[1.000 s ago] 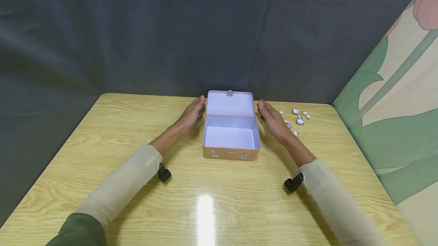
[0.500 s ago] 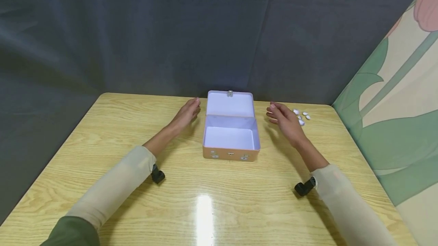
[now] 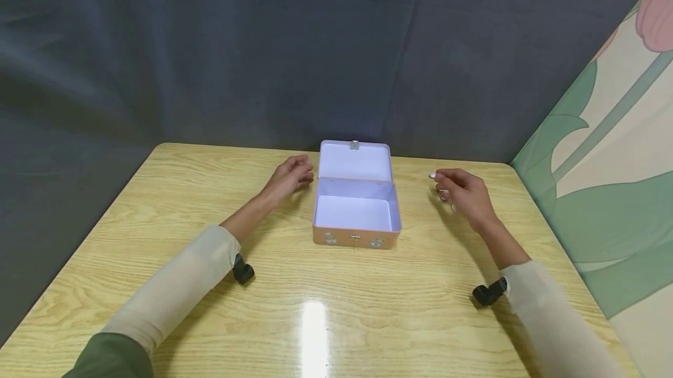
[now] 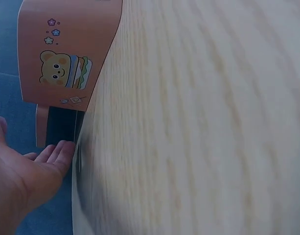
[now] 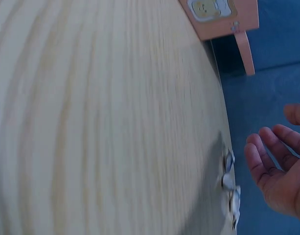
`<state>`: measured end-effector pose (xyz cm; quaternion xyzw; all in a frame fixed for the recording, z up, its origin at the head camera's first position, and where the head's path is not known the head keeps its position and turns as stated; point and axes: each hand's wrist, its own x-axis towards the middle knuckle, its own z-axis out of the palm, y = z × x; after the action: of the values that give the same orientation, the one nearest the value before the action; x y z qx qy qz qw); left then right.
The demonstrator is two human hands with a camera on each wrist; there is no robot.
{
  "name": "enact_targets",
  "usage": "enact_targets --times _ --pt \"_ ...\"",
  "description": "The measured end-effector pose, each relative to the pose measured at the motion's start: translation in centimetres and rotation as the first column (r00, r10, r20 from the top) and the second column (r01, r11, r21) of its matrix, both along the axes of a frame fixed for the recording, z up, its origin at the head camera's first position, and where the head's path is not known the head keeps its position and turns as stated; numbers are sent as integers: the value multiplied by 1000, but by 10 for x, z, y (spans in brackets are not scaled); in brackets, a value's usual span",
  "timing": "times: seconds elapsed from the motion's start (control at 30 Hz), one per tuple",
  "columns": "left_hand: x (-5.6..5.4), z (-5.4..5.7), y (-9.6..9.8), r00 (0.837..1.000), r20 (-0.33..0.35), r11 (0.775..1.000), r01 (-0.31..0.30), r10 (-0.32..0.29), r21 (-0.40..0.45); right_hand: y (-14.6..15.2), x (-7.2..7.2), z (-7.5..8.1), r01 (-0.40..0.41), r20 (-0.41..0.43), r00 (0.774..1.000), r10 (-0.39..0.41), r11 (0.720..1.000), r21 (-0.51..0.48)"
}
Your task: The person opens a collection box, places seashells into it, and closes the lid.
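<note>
Head view bright enough, fairly even. Light from above, looks like: white glare streak on the bench near me, soft shadows beneath my sleeves. Dark backdrop reads dim. Wrist views cooler, duller, hazy; bench grain smeary up close. Broad soft shadow near my right grip; small pale pieces there blurry.

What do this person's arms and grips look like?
Left grip and right grip are bare human hands, ungloved. Both arms wear plain cream sleeves, with dark green fabric above the left one. A small black camera juts out near each sleeve's end.
</note>
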<state>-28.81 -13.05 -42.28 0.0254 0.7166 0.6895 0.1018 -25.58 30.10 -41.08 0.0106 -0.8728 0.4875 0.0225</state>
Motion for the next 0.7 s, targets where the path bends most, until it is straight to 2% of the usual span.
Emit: enact_targets --times 0.1,0.23,0.43,0.7 --pt "1 -2 1 1000 4 1000 -1 1 10 9 3 -2 15 -1 1000 -15 997 79" --pt "5 -2 0 1000 3 1000 20 -20 14 18 7 -4 10 0 1000 -10 990 138" --pt "12 -2 -3 998 -4 998 61 -61 5 31 11 -6 4 -2 1000 -4 984 180" --pt "24 -2 -6 993 -22 993 117 -118 -27 49 11 -12 -43 49 998 34 978 205"
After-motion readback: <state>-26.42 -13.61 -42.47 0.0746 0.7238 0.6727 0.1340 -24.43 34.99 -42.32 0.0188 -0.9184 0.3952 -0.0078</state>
